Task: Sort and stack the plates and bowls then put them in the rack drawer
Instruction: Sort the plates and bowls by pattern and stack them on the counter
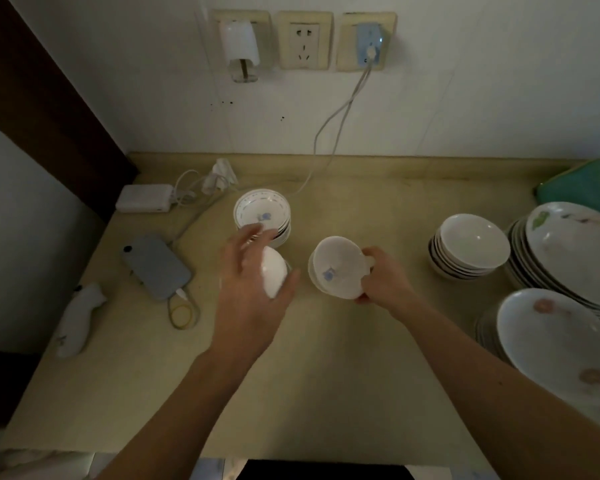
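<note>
Head view takes in the beige table (343, 358), with two stacks of plates (575, 258) and a stack of plain bowls (471, 247) well off to the outer side of the right hand (383, 277), which grips a few nested small bowls (336, 268) tilted on their side. Beyond the left hand (253, 289), which cups one upturned white bowl (274, 275) under curled fingers, stands a stack of patterned bowls (262, 213). Out past its outer side lie a phone (154, 265) on its cable, a white charger block (144, 198) and a yellow rubber band (180, 315).
</note>
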`<action>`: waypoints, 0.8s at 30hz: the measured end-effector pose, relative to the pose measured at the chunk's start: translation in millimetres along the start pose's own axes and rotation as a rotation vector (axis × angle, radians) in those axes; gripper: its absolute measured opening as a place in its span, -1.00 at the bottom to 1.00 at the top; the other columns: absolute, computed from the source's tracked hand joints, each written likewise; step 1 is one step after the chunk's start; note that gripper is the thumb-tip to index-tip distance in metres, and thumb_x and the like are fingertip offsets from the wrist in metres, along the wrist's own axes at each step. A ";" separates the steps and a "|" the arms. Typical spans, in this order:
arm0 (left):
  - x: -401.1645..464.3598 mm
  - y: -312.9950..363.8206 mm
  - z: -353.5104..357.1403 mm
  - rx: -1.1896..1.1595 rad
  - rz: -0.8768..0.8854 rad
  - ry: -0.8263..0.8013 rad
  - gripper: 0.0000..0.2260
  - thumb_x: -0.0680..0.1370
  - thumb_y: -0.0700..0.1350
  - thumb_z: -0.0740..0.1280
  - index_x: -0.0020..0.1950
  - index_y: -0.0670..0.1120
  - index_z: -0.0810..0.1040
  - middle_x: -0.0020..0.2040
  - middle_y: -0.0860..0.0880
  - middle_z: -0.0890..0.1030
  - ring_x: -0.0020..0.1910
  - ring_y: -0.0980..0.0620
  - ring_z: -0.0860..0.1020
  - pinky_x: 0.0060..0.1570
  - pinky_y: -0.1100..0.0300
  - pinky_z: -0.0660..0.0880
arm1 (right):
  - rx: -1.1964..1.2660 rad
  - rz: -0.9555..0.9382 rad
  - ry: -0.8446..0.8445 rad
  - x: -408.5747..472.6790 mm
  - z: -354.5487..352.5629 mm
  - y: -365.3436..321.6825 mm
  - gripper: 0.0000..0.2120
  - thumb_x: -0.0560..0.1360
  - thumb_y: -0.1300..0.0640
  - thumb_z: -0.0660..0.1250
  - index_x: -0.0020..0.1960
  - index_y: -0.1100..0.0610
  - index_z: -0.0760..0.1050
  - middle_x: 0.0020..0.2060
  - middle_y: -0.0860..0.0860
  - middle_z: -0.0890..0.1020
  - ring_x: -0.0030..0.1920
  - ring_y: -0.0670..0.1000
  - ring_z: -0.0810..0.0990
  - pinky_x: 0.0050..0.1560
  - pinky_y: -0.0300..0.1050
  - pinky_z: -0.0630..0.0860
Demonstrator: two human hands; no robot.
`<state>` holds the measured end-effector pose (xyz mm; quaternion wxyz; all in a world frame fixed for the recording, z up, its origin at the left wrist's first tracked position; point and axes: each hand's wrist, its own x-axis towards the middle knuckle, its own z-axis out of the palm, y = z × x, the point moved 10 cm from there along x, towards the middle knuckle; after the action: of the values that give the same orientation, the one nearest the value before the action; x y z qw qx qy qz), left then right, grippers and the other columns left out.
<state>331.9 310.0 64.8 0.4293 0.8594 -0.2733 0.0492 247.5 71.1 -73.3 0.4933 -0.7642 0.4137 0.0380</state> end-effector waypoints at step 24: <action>28.5 -0.6 154.2 0.232 -0.074 -0.550 0.07 0.19 0.16 0.63 0.53 0.04 0.08 0.45 0.05 0.13 0.34 -0.09 0.37 0.17 0.12 0.44 | 0.162 -0.173 -0.056 1.9 -39.1 -6.1 -0.67 0.62 0.12 0.19 0.16 0.36 0.55 -0.04 0.30 0.65 -0.15 0.17 0.60 0.08 0.31 0.59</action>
<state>333.2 180.1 -23.1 0.2397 0.8931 -0.3404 -0.1705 239.1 40.3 -49.9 0.5663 -0.7532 0.3341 -0.0171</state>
